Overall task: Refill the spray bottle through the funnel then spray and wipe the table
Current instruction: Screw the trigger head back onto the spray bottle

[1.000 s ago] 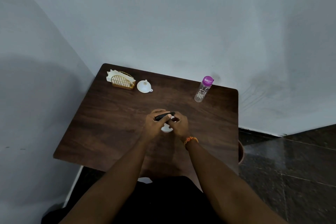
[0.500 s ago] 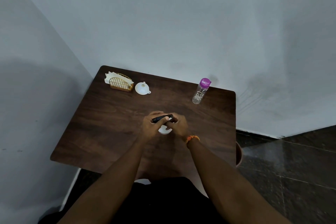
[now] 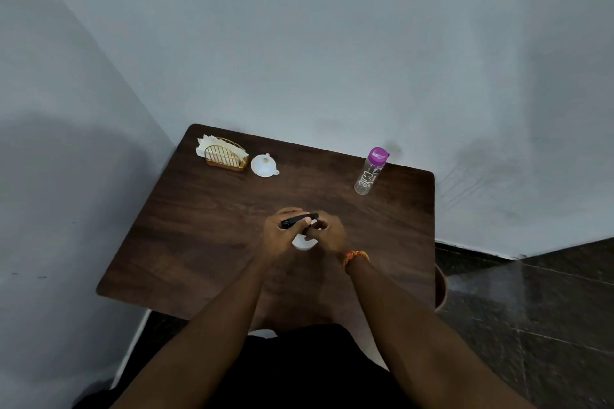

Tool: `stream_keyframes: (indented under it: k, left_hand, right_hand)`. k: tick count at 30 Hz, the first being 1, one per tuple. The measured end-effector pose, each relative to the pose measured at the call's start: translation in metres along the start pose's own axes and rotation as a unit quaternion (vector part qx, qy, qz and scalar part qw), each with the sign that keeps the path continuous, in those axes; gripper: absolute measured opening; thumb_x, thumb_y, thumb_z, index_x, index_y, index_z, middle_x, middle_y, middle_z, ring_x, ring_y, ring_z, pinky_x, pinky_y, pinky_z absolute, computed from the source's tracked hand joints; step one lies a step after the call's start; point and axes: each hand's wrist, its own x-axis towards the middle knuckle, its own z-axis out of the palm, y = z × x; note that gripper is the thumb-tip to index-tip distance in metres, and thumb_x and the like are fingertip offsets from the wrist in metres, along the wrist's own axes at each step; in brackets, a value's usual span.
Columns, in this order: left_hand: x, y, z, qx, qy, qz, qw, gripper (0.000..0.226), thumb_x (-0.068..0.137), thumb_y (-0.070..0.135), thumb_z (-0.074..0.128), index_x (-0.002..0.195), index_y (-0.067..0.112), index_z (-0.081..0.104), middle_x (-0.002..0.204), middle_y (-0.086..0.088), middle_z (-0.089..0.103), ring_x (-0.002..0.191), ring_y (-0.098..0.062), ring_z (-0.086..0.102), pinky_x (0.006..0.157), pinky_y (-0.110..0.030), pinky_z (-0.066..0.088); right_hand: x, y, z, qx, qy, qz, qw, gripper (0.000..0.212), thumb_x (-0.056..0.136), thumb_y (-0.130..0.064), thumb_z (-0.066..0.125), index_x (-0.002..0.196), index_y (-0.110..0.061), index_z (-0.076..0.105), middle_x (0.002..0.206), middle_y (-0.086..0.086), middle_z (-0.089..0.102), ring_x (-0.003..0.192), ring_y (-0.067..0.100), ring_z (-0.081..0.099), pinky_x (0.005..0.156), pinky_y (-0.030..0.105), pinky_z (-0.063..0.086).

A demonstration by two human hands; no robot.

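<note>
The spray bottle (image 3: 303, 241) is located at the centre of the frame, standing on the dark wooden desk (image 3: 199, 226); only a white curved portion of its body and its black spray head (image 3: 298, 220) are visible between the hands. The left hand (image 3: 282, 234) is curled around the black spray head from the left side, with the fingers wrapped over its top. The right hand (image 3: 327, 235) is curled against the bottle from the right, fingertips meeting those of the left hand; what part it grips cannot be told. An orange band (image 3: 356, 257) is worn on the right wrist.

The white funnel (image 3: 263, 165) is placed in the upper left part of the desk, wide mouth down and spout up. Just beside it, further left, a gold wire napkin holder (image 3: 224, 157) containing white napkins (image 3: 203, 143) is positioned. A clear water bottle (image 3: 369, 173) with a purple cap (image 3: 378, 155) stands upright near the upper right corner of the desk, well apart from the hands.
</note>
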Motion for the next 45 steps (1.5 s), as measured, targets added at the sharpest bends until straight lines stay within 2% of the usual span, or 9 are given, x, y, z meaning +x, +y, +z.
stream_keyframes:
  k: [7, 14, 18, 21, 24, 30, 35, 39, 45]
  left_hand:
    - [0.004, 0.0, 0.001, 0.009, 0.0, -0.007, 1.0, 0.023, 0.09, 0.018, 0.083, 0.112, 0.013, 0.08, 0.112, 0.003, 0.078, 0.105, -0.011, 0.074, 0.094, -0.029, 0.06]
    - [0.003, 0.001, -0.001, 0.012, -0.005, 0.003, 1.0, 0.021, 0.091, 0.015, 0.082, 0.111, 0.011, 0.08, 0.112, 0.004, 0.077, 0.103, -0.008, 0.074, 0.089, -0.02, 0.058]
    - [0.004, -0.001, 0.001, 0.008, 0.007, 0.002, 1.0, 0.021, 0.09, 0.017, 0.083, 0.111, 0.017, 0.08, 0.115, 0.0, 0.076, 0.106, -0.013, 0.074, 0.093, -0.025, 0.059]
    - [0.003, 0.001, 0.001, 0.009, 0.009, -0.003, 1.0, 0.019, 0.089, 0.019, 0.084, 0.108, 0.021, 0.081, 0.115, 0.003, 0.076, 0.107, -0.01, 0.073, 0.093, -0.024, 0.059]
    - [0.004, 0.002, 0.003, 0.007, 0.006, 0.009, 1.0, 0.018, 0.089, 0.016, 0.084, 0.106, 0.02, 0.081, 0.112, 0.006, 0.077, 0.104, -0.011, 0.074, 0.092, -0.027, 0.06]
    - [0.006, -0.001, -0.002, 0.016, -0.011, 0.001, 1.0, 0.025, 0.09, 0.016, 0.082, 0.115, 0.012, 0.08, 0.122, 0.003, 0.074, 0.11, -0.008, 0.072, 0.096, -0.027, 0.059]
    - [0.006, -0.005, -0.001, 0.006, 0.0, -0.012, 1.0, 0.03, 0.09, 0.019, 0.083, 0.118, 0.009, 0.078, 0.12, 0.004, 0.074, 0.109, -0.012, 0.073, 0.094, -0.03, 0.061]
    - [0.009, -0.003, 0.001, 0.003, -0.01, -0.017, 1.0, 0.033, 0.088, 0.016, 0.085, 0.118, 0.007, 0.077, 0.117, 0.005, 0.075, 0.105, -0.008, 0.074, 0.092, -0.028, 0.062]
    - [0.009, -0.005, -0.002, 0.003, -0.012, -0.019, 1.0, 0.027, 0.088, 0.016, 0.084, 0.114, 0.01, 0.08, 0.12, 0.004, 0.075, 0.107, -0.013, 0.075, 0.092, -0.028, 0.06]
  right_hand:
    - [0.003, -0.005, 0.011, -0.007, 0.057, 0.021, 0.998, 0.021, 0.076, -0.003, 0.084, 0.086, 0.001, 0.066, 0.069, 0.005, 0.061, 0.06, 0.012, 0.057, 0.057, 0.032, 0.053]
    - [-0.006, -0.003, 0.01, 0.09, 0.037, 0.044, 0.994, 0.032, 0.085, 0.005, 0.08, 0.11, 0.0, 0.06, 0.098, 0.011, 0.07, 0.077, 0.015, 0.074, 0.066, 0.036, 0.063]
    - [-0.002, 0.0, 0.002, 0.074, 0.02, 0.038, 0.996, 0.026, 0.081, 0.004, 0.08, 0.101, -0.013, 0.08, 0.095, 0.0, 0.079, 0.082, 0.029, 0.079, 0.08, 0.058, 0.064]
    - [0.0, -0.007, 0.006, 0.037, 0.036, 0.034, 0.998, 0.018, 0.078, 0.004, 0.083, 0.087, -0.006, 0.072, 0.078, 0.001, 0.074, 0.069, 0.014, 0.075, 0.067, 0.047, 0.065]
    - [0.003, -0.014, 0.014, 0.022, 0.074, 0.034, 0.996, 0.038, 0.076, 0.007, 0.083, 0.075, -0.012, 0.05, 0.07, 0.002, 0.057, 0.059, 0.002, 0.059, 0.051, 0.024, 0.054]
    - [-0.005, -0.001, 0.012, 0.044, 0.018, 0.033, 0.998, 0.044, 0.072, -0.006, 0.08, 0.113, -0.02, 0.077, 0.106, 0.003, 0.08, 0.099, 0.024, 0.076, 0.089, 0.047, 0.062]
    - [-0.009, -0.007, 0.009, 0.025, 0.046, 0.03, 0.998, 0.026, 0.079, 0.006, 0.078, 0.096, -0.013, 0.081, 0.078, 0.005, 0.078, 0.069, 0.014, 0.074, 0.069, 0.029, 0.06]
    - [-0.004, -0.013, 0.018, 0.011, 0.07, 0.018, 0.997, 0.028, 0.07, -0.032, 0.081, 0.079, -0.023, 0.056, 0.074, -0.005, 0.061, 0.068, 0.013, 0.057, 0.062, 0.038, 0.051]
    - [-0.012, 0.0, 0.026, 0.105, 0.058, 0.06, 0.991, 0.035, 0.082, -0.003, 0.082, 0.116, -0.009, 0.072, 0.114, 0.017, 0.074, 0.093, 0.028, 0.075, 0.08, 0.048, 0.066]
